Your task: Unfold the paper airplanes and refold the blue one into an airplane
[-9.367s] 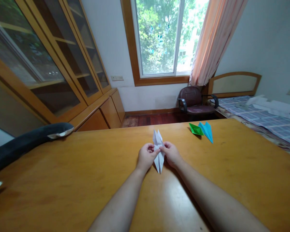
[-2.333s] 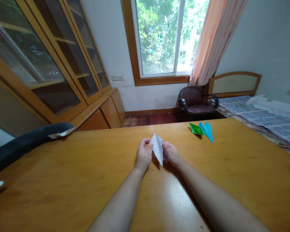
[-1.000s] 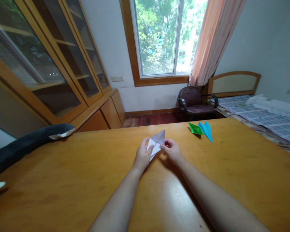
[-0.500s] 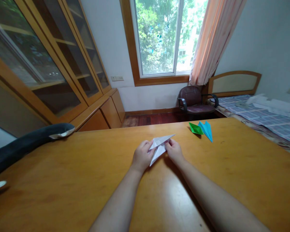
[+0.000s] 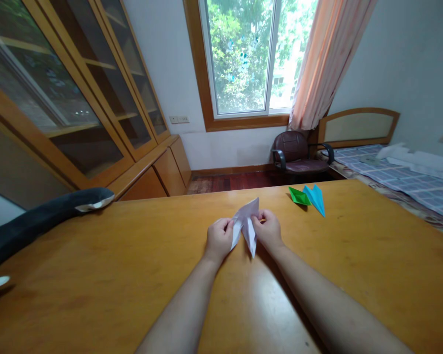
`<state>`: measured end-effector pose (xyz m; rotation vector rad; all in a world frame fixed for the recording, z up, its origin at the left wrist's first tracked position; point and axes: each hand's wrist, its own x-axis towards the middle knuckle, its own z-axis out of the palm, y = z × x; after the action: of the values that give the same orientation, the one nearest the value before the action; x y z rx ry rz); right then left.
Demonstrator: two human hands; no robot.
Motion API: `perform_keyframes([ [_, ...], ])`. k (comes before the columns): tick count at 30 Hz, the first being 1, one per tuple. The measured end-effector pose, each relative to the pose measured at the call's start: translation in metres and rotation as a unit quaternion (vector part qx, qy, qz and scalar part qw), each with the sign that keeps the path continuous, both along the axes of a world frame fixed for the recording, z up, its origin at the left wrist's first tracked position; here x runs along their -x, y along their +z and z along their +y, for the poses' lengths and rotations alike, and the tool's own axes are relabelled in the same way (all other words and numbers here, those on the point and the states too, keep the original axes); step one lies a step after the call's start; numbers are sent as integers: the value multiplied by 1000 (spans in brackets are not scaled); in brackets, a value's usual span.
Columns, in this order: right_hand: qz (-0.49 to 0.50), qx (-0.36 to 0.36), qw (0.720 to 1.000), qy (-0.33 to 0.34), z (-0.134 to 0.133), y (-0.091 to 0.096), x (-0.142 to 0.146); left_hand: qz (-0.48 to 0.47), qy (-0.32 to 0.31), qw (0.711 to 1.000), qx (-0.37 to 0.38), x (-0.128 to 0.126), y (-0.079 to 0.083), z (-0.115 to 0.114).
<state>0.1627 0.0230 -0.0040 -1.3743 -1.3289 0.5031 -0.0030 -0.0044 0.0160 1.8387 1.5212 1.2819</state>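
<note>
Both hands hold a folded white paper piece [image 5: 246,226] just above the middle of a wooden table [image 5: 96,275]. My left hand [image 5: 218,239] is closed on its left side, thumb against the paper. My right hand [image 5: 268,228] pinches its right side with curled fingers. One pointed flap rises toward the upper right, and another point hangs down toward the table between my hands.
A green folded paper [image 5: 299,196] and a blue paper plane [image 5: 316,198] lie near the table's far edge on the right. A dark plush toy [image 5: 33,223] rests at the left edge. Beyond stand a chair [image 5: 298,153], a bed [image 5: 398,177] and glass-door cabinets [image 5: 77,98].
The white paper has been turned and refolded between my hands: half a second ago its point lay out to the right, and now one point stands up and another hangs down.
</note>
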Motion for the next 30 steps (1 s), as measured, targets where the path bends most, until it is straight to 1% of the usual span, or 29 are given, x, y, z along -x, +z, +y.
perform_keyframes([
  [2, -62, -18, 998, -8, 0, 2, -2, 3, 3, 1000, -6, -1, 1, -2],
  [4, -86, -17, 996, -8, 0, 4, -3, 16, 5, 1000, -23, 0, 3, -4],
  [7, -93, 6, 996, 9, -2, 7, -1, 49, -3, 997, -56, 0, 6, -8],
  [11, -87, 38, 995, 40, -5, 11, 1, 94, -36, 991, -92, -1, 8, -11],
  [15, -81, 63, 994, 30, -6, 12, 0, 108, -41, 988, -99, -1, 9, -12],
  [19, -142, 64, 988, 20, -4, 9, -6, 105, -12, 991, -81, 3, 10, -11],
  [21, -156, 60, 986, 18, -2, 8, -10, 97, 6, 993, -64, 6, 11, -10],
  [25, -144, 60, 987, 32, 6, 8, -20, 48, 19, 999, -6, 18, 15, -3],
  [28, -120, 62, 990, 45, 12, 8, -26, 6, 9, 999, 42, 30, 16, 4],
  [30, -110, 63, 991, 50, 16, 8, -29, 2, 1, 997, 74, 38, 16, 8],
])
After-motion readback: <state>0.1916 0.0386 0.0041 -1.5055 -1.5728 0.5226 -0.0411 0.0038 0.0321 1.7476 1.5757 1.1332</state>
